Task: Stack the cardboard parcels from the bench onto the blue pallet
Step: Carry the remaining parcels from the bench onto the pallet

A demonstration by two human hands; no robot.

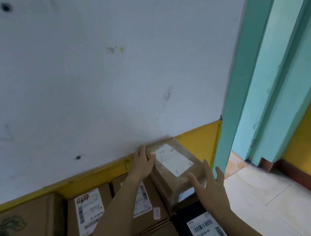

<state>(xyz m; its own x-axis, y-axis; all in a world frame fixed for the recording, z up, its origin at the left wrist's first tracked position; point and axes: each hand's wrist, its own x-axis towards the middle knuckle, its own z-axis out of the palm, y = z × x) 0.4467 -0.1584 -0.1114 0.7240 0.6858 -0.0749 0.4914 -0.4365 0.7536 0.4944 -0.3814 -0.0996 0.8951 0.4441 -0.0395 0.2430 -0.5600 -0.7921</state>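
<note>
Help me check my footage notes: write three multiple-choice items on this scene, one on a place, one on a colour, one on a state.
1. Where is the taped parcel? A on the tiled floor; B atop other parcels by the wall; C in the doorway.
2. What colour is the band at the wall's foot? A red; B grey; C yellow.
3. How is the right hand? A open, fingers spread; B fisted; C pinching a label.
Answers: B, other parcels lie beneath it; C, plainly yellow; A, straight fingers hold nothing.

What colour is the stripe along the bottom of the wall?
Yellow stripe, clearest in head view.
</note>
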